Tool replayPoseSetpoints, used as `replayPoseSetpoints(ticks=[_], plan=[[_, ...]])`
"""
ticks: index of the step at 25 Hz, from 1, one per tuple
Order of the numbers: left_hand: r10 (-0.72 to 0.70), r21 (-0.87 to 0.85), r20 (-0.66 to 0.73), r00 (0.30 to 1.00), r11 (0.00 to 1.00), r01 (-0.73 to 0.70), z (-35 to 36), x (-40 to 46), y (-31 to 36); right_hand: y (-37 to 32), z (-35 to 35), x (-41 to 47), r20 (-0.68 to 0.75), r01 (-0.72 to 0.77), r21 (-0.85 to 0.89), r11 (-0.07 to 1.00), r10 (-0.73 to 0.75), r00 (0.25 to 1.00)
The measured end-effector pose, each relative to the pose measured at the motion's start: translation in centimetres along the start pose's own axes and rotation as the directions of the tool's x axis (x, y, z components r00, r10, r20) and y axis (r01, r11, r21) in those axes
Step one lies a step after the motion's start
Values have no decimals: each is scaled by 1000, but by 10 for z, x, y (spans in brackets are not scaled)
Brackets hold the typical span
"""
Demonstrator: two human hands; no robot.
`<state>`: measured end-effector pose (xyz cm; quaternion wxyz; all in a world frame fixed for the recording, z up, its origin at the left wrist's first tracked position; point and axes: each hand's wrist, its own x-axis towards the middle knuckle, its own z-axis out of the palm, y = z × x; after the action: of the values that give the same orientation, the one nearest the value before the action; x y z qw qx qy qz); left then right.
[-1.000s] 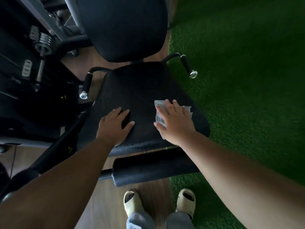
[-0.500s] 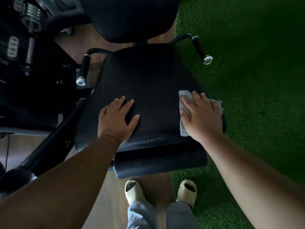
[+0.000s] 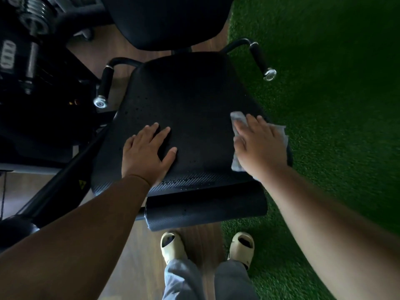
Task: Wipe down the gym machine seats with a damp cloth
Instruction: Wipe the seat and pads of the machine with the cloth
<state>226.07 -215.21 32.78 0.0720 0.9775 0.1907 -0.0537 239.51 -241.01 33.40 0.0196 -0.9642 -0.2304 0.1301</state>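
cloth [image 3: 238, 120] slid right (under right hand [image 3: 259, 146])

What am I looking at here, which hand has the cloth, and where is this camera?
The camera sits on a person's head, looking down past both bare arms. The black pad is a gym machine seat, with a backrest above and a roller pad below. The right hand lies flat on a pale cloth at the seat's right edge. The left hand rests flat on the seat, holding nothing. Two grip handles flank the seat; green turf lies on the right.
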Motion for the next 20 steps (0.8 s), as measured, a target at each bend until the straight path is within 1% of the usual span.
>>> replayPoseSetpoints(ticks=[1,2,3,4,5,6,7,8,9,11,12,14,15,16,18,19,20], plan=[[-1,4,0,1000,1000,1,0,0,0,-12,-2,15,5,-76,19,997,75,997],[-4,8,-1,1000,1000,4,0,-1,0,-31,-4,23,19,-109,49,993,108,994],[-6,11,-1,1000,1000,6,-1,-1,0,-51,-5,25,31,-90,75,993,88,996],[-6,11,-1,1000,1000,6,-1,-1,0,-66,-3,19,25,-1,81,997,-1,1000],[-3,8,-2,1000,1000,3,-1,-1,0,-72,0,4,25,132,61,989,-134,991],[1,2,-2,1000,1000,-1,-1,0,0,-68,4,-13,32,255,41,966,-256,966],[1,-4,0,1000,1000,-1,0,0,0,-55,7,-28,36,324,34,945,-325,945],[-2,-10,2,1000,1000,2,0,-1,0,-36,8,-38,40,341,33,940,-342,939],[-7,-14,-1,1000,1000,7,-1,-1,-1,-17,7,-41,30,302,22,953,-303,953],[-7,-17,-12,1000,1000,7,0,-1,0,9,4,-26,-14,144,-4,990,-144,989],[-4,-17,-12,1000,1000,4,0,-1,0,9,2,-11,-23,47,-8,999,-47,999],[-1,-14,-11,1000,1000,1,1,-1,0,-17,-2,13,-20,-107,40,993,108,994],[-2,-11,-11,1000,1000,2,0,-1,0,-37,-3,16,-5,-117,62,991,117,993],[-4,-9,-11,1000,1000,4,0,-1,-1,-56,-1,12,-5,-71,73,995,71,997],[-5,-11,-6,1000,1000,5,0,0,-1,-74,9,-18,-14,133,46,990,-132,991],[-6,-10,-4,1000,1000,6,0,-1,0,-70,15,-36,-23,230,23,973,-230,973],[-6,-10,-6,1000,1000,6,0,-1,0,-58,20,-50,-28,293,7,956,-293,956]])
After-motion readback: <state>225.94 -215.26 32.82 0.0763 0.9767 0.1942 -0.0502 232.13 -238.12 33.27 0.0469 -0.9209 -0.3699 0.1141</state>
